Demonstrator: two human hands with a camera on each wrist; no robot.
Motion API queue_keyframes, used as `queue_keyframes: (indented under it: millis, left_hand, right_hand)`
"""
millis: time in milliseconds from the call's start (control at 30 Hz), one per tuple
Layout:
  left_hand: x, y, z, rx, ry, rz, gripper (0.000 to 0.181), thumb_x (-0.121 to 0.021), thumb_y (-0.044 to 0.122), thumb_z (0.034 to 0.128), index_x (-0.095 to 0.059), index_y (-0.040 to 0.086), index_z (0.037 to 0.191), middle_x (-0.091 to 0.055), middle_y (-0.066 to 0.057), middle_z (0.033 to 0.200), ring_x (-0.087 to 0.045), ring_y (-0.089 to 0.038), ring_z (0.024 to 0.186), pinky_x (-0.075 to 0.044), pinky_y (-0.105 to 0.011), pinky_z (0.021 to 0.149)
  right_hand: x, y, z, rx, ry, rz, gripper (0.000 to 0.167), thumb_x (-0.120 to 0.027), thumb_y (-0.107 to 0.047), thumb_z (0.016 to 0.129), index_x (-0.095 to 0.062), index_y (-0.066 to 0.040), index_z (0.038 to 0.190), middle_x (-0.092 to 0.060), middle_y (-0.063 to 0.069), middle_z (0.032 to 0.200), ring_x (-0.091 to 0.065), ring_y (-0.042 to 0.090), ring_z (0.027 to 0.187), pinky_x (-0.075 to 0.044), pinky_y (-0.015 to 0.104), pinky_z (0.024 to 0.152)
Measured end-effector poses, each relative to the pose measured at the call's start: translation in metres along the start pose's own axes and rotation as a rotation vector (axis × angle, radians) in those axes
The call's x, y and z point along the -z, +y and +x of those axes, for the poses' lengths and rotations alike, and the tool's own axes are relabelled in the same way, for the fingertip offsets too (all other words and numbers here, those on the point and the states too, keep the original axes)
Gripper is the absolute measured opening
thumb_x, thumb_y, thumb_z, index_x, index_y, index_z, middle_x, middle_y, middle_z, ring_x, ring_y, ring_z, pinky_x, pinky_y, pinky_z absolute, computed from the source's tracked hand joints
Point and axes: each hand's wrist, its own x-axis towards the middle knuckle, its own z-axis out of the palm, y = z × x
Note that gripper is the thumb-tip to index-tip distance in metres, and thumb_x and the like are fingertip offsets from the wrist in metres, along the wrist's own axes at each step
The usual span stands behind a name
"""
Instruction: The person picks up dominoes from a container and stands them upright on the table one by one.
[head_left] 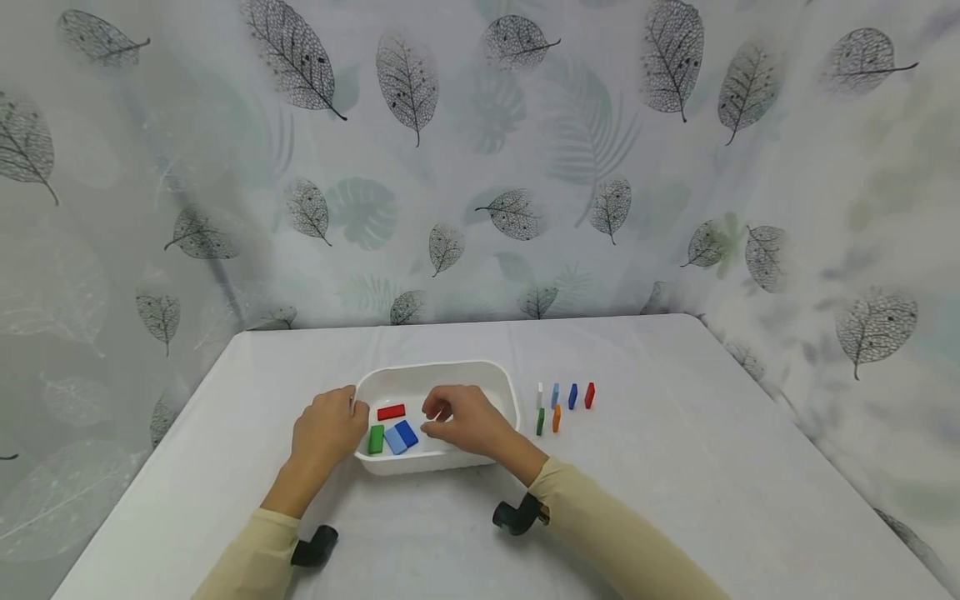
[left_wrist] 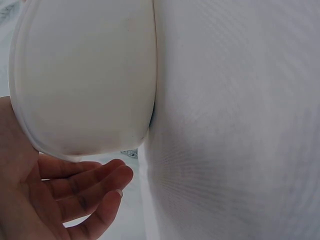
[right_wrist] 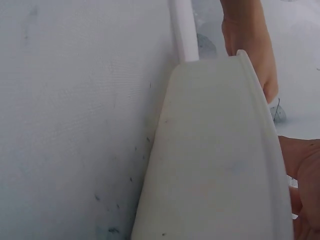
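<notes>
My left hand holds the left end of a white plastic tray, thumb side at the rim; in the left wrist view its loosely bent fingers show past the rim. Over the tray's right half hovers my right hand, thumb and forefinger parted, with no block visible between them. Inside the tray lie a red block, a green block, a light blue block and a dark blue block. The tray wall hides most of the right fingers in the right wrist view.
Right of the tray, small blocks stand in two rows. At the back are white, light blue, dark blue and red; in front, green and orange. A leaf-patterned curtain hangs behind the white table.
</notes>
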Motion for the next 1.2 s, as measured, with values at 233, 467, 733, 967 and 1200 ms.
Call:
queue_keyframes:
  millis: [233, 467, 733, 967, 1200]
  left_hand:
    - [0.0, -0.001, 0.0, -0.003, -0.001, 0.004, 0.037, -0.054, 0.017, 0.0991, -0.066, -0.01, 0.121, -0.071, -0.027, 0.106, -0.063, -0.029, 0.07, -0.059, -0.042, 0.058]
    - [-0.001, -0.002, 0.001, -0.039, 0.012, -0.019, 0.03, -0.053, 0.015, 0.0975, -0.069, -0.007, 0.11, -0.07, -0.018, 0.085, -0.055, -0.023, 0.06, -0.049, -0.034, 0.048]
    - [0.002, -0.001, 0.001, -0.023, -0.001, -0.005, 0.027, -0.054, 0.015, 0.0982, -0.069, -0.006, 0.108, -0.067, -0.016, 0.081, -0.055, -0.023, 0.059, -0.049, -0.034, 0.048]
    - [0.003, 0.001, 0.0, -0.032, -0.007, -0.004, 0.029, -0.054, 0.015, 0.0981, -0.068, -0.007, 0.111, -0.068, -0.016, 0.084, -0.055, -0.023, 0.06, -0.05, -0.035, 0.049]
    - [0.002, 0.001, 0.001, -0.012, -0.009, -0.001, 0.028, -0.054, 0.015, 0.0982, -0.068, -0.006, 0.109, -0.065, -0.013, 0.079, -0.055, -0.023, 0.06, -0.051, -0.034, 0.049]
  right_hand:
    - [-0.005, 0.0, 0.007, -0.042, -0.033, -0.025, 0.018, -0.08, -0.013, 0.09, -0.074, -0.005, 0.105, -0.068, -0.006, 0.088, -0.062, 0.008, 0.082, -0.052, 0.025, 0.076]
    - [-0.013, -0.004, 0.019, -0.078, -0.055, -0.021, 0.02, -0.081, -0.013, 0.09, -0.074, -0.005, 0.107, -0.069, -0.004, 0.09, -0.062, 0.009, 0.083, -0.052, 0.024, 0.076]
    - [-0.027, -0.012, 0.032, -0.184, -0.133, -0.11, 0.023, -0.082, -0.016, 0.087, -0.072, -0.007, 0.106, -0.065, -0.006, 0.084, -0.059, 0.009, 0.078, -0.05, 0.025, 0.067]
    - [-0.033, -0.012, 0.04, -0.205, -0.157, -0.176, 0.021, -0.082, -0.015, 0.087, -0.073, -0.009, 0.105, -0.064, -0.006, 0.084, -0.058, 0.01, 0.079, -0.05, 0.026, 0.069]
    - [-0.036, -0.014, 0.045, -0.243, -0.196, -0.207, 0.021, -0.083, -0.016, 0.087, -0.076, -0.008, 0.105, -0.064, -0.005, 0.085, -0.058, 0.012, 0.08, -0.053, 0.03, 0.074]
